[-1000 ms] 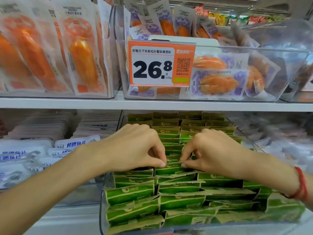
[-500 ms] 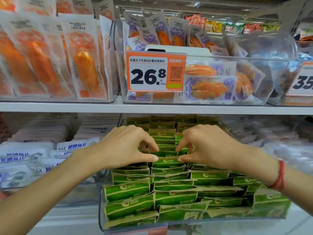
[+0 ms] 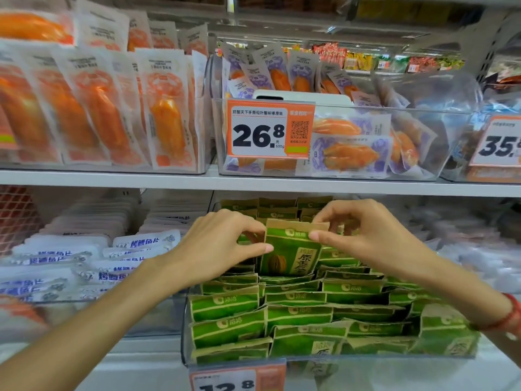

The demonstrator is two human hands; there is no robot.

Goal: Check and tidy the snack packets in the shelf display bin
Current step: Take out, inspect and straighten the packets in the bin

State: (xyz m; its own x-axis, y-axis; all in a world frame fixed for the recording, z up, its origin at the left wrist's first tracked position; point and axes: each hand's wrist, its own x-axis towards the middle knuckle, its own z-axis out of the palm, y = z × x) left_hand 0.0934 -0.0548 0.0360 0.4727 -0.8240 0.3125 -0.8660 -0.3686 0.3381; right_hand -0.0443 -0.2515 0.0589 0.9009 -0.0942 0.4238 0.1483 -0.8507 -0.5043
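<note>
You pinch one green packet (image 3: pixel 291 251) upright above the bin (image 3: pixel 184 328), left hand (image 3: pixel 222 246) and right hand (image 3: pixel 363 232) at its top corners. Most rows look neat; the front right packets lean.

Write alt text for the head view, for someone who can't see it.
Two bare hands lift one green snack packet upright out of the packed rows in a clear display bin; the left hand pinches its left edge, the right hand its top right corner. On the shelf above, an orange price tag reads 26.8.
</note>
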